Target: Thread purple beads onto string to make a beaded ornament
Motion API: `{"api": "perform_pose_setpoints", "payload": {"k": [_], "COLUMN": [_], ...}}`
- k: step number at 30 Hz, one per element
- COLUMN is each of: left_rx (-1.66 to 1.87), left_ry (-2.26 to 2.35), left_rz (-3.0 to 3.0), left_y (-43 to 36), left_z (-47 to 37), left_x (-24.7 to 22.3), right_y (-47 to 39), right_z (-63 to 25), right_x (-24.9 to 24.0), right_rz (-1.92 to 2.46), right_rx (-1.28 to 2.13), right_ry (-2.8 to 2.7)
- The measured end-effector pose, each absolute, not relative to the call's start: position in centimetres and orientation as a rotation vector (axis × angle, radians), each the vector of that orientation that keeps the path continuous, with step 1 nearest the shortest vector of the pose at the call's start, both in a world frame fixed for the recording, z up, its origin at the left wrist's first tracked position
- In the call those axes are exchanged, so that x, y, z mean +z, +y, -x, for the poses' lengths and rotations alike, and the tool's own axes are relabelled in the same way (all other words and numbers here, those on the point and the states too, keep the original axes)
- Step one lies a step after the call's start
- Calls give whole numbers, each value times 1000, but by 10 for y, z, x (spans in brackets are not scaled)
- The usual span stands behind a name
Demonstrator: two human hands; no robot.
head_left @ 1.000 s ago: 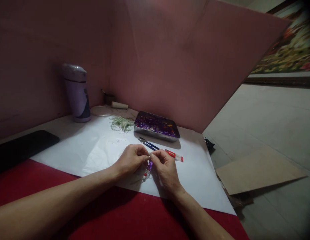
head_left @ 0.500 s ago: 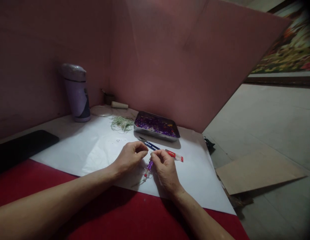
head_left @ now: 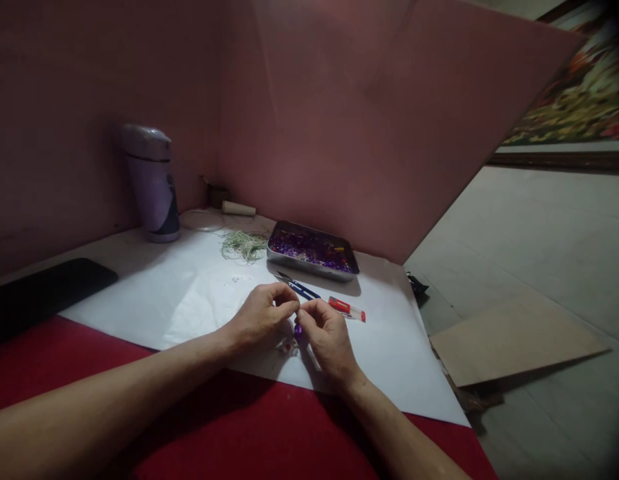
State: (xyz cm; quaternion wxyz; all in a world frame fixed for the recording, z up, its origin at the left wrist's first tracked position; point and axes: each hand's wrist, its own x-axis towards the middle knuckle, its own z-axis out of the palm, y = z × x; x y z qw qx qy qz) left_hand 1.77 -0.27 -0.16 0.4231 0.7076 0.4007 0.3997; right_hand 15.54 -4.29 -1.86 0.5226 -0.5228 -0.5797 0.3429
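Note:
My left hand (head_left: 266,310) and my right hand (head_left: 329,333) meet at their fingertips above the white sheet. A string of beads (head_left: 298,330), purple with red and pale ones lower down, hangs from the right hand's pinch and reaches the sheet. The left thumb and forefinger are pinched together right beside it; what they hold is too small to make out. Just beyond the hands lie blue thread snips (head_left: 304,291) and a small red-and-clear case (head_left: 346,309). Behind them stands a metal tray (head_left: 314,268) of mostly purple beads.
A tangle of pale green thread (head_left: 243,247) lies left of the tray. Farther left are a lilac tumbler (head_left: 152,190) and a dark flat object (head_left: 54,290). Pink panels (head_left: 339,120) wall in the back; cardboard (head_left: 522,340) lies beyond the right edge.
My fingertips have come together from slightly apart, the right hand shifting a little left. The bead string now hangs bunched lower and closer under the fingers.

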Motion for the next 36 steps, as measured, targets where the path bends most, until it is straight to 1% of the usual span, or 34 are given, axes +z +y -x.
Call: {"api": "perform_pose_setpoints", "payload": {"k": [3,8,13,22,29,36], "left_rx": [1019,991,956,1055,1145,1068], "left_ry": [991,1000,1005,992,998,1068], "left_rz": [-1759,-1724,-1765,-1702,-1823,-1866], "left_y": [-3,-2,-2,1,0,-2], "left_z": [-17,-18,-18,-17,-18,-18], "left_x": [1,-4,-8,-7,-9,-4], "right_y": [-42,-39,-37,-35,-37,-38], "right_z": [-156,-158,-159,-160,-159,-159], "right_x": [-20,-23,-27,-27,-24,-25], "right_rz": [1220,1220,1209,1203,1178,1190], "right_rx": [867,792,818,891,920,903], "right_ry": [-1347,-1300,-1277,-1219,-1206,-1244]}}
